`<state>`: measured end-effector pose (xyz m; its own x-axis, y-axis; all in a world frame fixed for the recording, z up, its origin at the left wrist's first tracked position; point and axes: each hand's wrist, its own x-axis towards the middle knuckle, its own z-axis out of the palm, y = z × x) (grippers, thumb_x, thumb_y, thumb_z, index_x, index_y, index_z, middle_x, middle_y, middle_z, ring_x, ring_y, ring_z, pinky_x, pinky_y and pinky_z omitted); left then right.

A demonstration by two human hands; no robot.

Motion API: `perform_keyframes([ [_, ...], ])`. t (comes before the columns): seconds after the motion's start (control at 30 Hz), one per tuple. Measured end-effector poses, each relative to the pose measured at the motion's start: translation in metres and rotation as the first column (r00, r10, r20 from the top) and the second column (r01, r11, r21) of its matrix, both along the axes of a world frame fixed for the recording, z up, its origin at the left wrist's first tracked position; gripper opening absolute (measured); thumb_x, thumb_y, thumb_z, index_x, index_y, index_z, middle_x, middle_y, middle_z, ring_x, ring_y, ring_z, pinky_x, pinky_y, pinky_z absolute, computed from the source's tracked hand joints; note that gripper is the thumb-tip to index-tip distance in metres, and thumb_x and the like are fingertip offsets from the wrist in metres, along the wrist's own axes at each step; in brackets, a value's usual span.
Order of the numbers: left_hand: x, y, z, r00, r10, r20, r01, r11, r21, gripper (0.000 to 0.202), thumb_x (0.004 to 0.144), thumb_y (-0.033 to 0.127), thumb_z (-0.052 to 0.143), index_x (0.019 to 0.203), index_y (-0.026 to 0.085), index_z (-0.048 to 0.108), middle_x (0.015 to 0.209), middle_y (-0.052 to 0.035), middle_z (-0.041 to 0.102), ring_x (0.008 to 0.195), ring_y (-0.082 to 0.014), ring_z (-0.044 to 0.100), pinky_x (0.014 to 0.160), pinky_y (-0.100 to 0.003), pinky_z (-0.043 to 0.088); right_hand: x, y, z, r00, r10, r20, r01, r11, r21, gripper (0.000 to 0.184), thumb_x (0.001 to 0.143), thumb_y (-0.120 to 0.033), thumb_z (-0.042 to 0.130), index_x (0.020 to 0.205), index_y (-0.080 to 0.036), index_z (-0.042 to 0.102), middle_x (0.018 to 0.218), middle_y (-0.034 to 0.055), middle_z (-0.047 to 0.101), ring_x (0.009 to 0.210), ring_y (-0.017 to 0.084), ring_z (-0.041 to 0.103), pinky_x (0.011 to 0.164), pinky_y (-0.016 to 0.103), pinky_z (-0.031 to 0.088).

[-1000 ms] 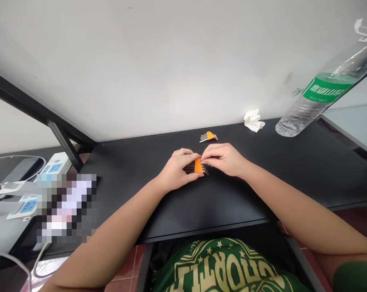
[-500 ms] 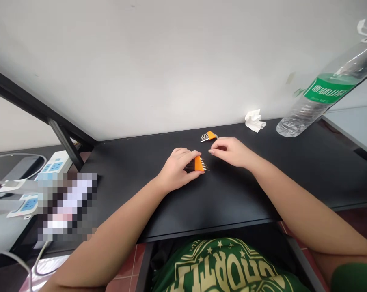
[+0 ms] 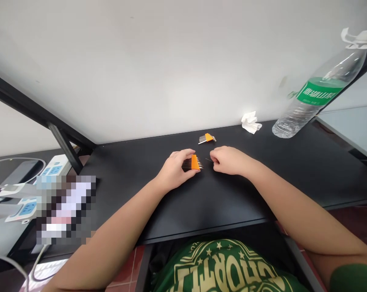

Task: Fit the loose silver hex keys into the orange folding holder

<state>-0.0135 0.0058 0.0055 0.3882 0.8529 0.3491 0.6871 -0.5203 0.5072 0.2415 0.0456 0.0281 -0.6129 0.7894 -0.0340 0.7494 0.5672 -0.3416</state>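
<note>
My left hand (image 3: 175, 169) grips an orange hex key holder (image 3: 195, 162) by its two ends, thumb near and fingers far. Several dark hex keys are slotted through it, their short ends pointing right. Just to the right, my right hand (image 3: 227, 160) is closed in a pinch on a thin hex key (image 3: 208, 159). Its fine tip points left at the holder, with a small gap between; the rest is hidden by the fingers. Behind both hands, a second orange holder (image 3: 208, 137) with silver hex keys lies on the black desk (image 3: 189, 211).
A crumpled tissue (image 3: 251, 123) and a large clear bottle (image 3: 305, 101) with a green label stand near the wall at the back right. On the left are power strips (image 3: 57, 166) with plugs and cables, and a blurred-out device (image 3: 69, 209). A metal frame post (image 3: 64, 146) rises beside them.
My right hand has turned and come slightly nearer, and the thin hex key's tip now shows. My left hand keeps its grip on the holder. The view has shifted slightly.
</note>
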Motion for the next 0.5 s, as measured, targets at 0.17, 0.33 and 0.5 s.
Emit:
perform_keyframes([
  [0.17,-0.0002,0.0004,0.0015,1.000,0.001,-0.017,-0.001,1.000,0.024,0.049,0.081,0.034,0.084,0.124,0.024,0.061,0.116,-0.0057,0.075,0.107,-0.0249,0.072,0.100,-0.043,0.056,-0.0036,-0.0040,0.0035,0.940,0.113,-0.323,-0.093,0.993,0.078,0.015,0.083,-0.007,0.056,0.078,-0.021,0.053,0.075,-0.0015,0.059,0.066,0.014,0.051,0.062,0.027,0.034],
  [0.33,0.0001,-0.0001,0.0019,0.999,-0.019,-0.042,0.021,0.999,0.039,0.049,0.082,0.035,0.083,0.124,0.024,0.061,0.114,-0.0056,0.075,0.105,-0.0254,0.072,0.098,-0.044,0.056,-0.0068,-0.0066,-0.0004,0.951,0.094,-0.295,-0.029,0.975,0.219,0.014,0.082,-0.008,0.056,0.077,-0.021,0.052,0.078,0.0004,0.055,0.065,0.014,0.046,0.061,0.028,0.031],
  [0.5,0.0010,-0.0003,0.0020,0.998,-0.033,-0.060,0.036,0.998,0.051,0.048,0.082,0.033,0.083,0.123,0.024,0.061,0.111,-0.0046,0.075,0.101,-0.0245,0.072,0.097,-0.043,0.056,-0.0086,-0.0077,-0.0026,0.955,0.116,-0.273,-0.042,0.964,0.264,0.016,0.087,-0.007,0.051,0.079,-0.021,0.055,0.076,0.0008,0.054,0.065,0.015,0.046,0.061,0.028,0.031],
])
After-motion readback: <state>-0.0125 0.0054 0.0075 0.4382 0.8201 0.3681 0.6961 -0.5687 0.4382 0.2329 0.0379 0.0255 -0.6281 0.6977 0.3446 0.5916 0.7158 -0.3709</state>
